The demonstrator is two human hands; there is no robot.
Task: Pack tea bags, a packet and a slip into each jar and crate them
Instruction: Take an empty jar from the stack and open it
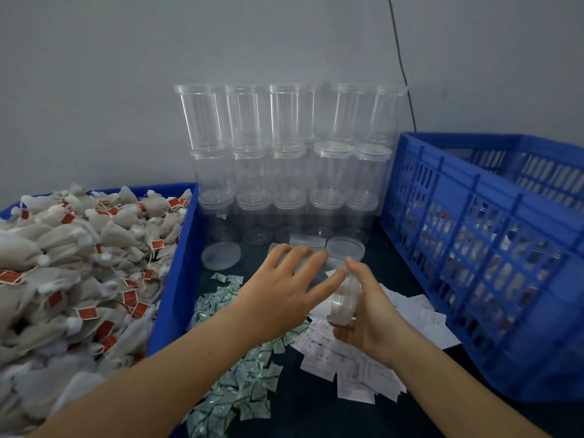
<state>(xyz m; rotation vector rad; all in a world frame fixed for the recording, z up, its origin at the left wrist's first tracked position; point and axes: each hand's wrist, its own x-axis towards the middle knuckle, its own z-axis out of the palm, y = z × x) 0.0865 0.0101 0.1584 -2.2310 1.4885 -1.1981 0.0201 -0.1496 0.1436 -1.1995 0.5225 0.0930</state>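
My right hand [369, 317] grips a clear plastic jar [343, 300], tilted with its threaded mouth toward me, above the white slips [354, 365]. My left hand [284, 289] reaches over with straight spread fingers; its fingertips touch the jar's far end. Beige tea bags [63, 279] with red tags fill the blue bin [177, 279] at left. Green-white packets [240, 384] lie heaped on the dark table in front of me. A blue slatted crate [474, 248] at right holds packed jars, seen through its slats.
Empty clear jars [290, 159] are stacked three rows high against the grey wall. Two loose lids lie before them, one [221, 255] at left and one [346, 247] just beyond my fingers. A black cable [403, 67] runs down the wall.
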